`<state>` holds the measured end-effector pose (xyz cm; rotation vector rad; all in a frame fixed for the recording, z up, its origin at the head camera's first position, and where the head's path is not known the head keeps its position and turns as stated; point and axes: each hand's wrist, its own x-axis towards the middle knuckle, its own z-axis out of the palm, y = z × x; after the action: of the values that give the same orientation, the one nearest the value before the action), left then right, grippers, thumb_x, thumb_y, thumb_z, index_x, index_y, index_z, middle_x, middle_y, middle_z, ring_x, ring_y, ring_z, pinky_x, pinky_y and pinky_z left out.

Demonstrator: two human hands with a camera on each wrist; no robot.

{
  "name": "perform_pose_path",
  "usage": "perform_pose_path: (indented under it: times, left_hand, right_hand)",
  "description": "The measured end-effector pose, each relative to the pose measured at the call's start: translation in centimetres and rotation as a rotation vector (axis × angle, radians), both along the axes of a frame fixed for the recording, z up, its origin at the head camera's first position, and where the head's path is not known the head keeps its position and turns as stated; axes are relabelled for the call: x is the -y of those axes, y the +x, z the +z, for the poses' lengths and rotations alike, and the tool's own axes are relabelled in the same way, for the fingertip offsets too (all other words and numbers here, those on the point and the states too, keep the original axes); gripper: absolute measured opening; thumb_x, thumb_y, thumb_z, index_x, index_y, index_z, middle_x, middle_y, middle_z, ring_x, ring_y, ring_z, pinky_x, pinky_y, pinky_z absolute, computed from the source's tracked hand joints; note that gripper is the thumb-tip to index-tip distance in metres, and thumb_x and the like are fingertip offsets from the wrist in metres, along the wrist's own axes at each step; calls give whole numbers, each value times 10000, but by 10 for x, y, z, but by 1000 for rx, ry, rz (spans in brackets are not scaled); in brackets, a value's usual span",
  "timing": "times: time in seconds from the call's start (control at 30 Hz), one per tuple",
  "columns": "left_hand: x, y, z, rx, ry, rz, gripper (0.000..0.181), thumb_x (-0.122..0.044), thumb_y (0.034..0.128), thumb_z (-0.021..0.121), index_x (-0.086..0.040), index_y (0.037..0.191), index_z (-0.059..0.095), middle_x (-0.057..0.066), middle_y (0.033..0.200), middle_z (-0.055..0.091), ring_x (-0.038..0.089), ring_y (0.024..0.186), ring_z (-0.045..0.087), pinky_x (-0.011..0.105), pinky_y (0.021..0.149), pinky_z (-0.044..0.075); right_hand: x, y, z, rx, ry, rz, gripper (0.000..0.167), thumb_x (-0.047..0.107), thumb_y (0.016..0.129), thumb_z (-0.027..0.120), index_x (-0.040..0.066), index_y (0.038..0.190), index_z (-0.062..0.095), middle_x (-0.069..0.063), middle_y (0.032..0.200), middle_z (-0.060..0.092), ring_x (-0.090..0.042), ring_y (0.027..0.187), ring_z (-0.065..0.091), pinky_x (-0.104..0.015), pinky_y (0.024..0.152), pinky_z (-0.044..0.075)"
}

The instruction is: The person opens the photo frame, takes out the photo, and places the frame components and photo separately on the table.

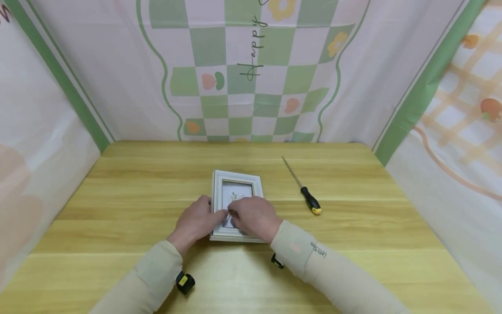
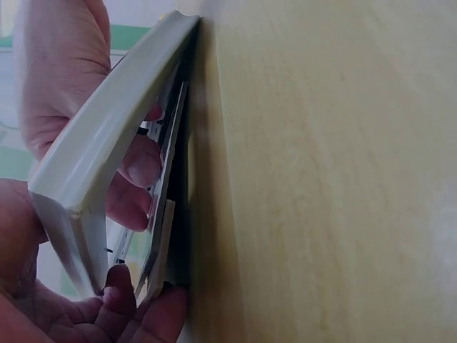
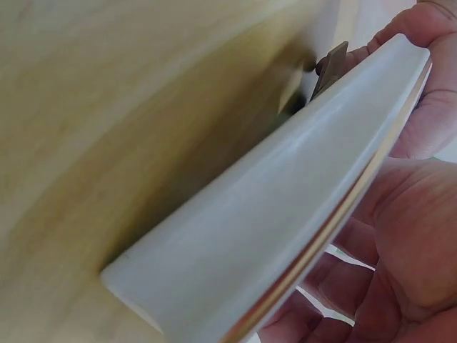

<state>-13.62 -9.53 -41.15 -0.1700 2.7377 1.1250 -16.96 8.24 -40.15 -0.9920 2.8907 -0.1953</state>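
Observation:
A white picture frame (image 1: 239, 238) with a leafy plant print (image 1: 234, 196) in its opening stands tilted on the wooden table. At its left side, my left hand (image 1: 198, 220) grips the border, thumb over the front and fingers underneath. My right hand (image 1: 256, 217) lies over the lower right front, its fingertips down in the opening near the left thumb. From the left wrist view, fingertips (image 2: 143, 168) show inside the frame, against a thin panel (image 2: 163, 186) that stands apart from the border at the back. Whether the right fingers pinch anything is hidden.
A screwdriver (image 1: 310, 199) with a black and yellow handle lies on the table (image 1: 149, 200) to the right of the frame. Printed cloth (image 1: 243, 104) hangs behind the table and along both sides. Each wrist carries a small black camera (image 1: 185, 283).

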Motion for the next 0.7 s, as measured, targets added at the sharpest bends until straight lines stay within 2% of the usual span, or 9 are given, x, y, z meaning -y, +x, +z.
perform_pose_path:
  times: [0.3, 0.53, 0.7]
  left_hand:
    - [-1, 2, 2, -4, -50, -29, 429, -408, 924, 686, -27, 1108, 610, 72, 861, 632, 223, 707, 572, 329, 569, 432]
    - [-1, 2, 2, 6, -25, -32, 406, -385, 926, 697, -26, 1090, 602, 77, 862, 621, 222, 716, 561, 322, 571, 427]
    - [0, 3, 2, 8, -32, -32, 409, -400, 933, 691, -33, 1091, 604, 75, 882, 624, 224, 742, 566, 321, 593, 435]
  right_hand:
    - [-2, -2, -1, 10, 22, 15, 192, 279, 986, 707, 230, 1154, 786, 34, 1020, 796, -176, 884, 740, -364, 731, 591]
    - [-2, -2, 1, 31, 27, 11, 179, 270, 984, 709, 225, 1139, 787, 33, 995, 790, -166, 855, 724, -359, 705, 581]
    - [-2, -1, 3, 49, 35, 1, 205, 280, 986, 707, 242, 1180, 761, 28, 1038, 792, -177, 852, 724, -347, 661, 572]
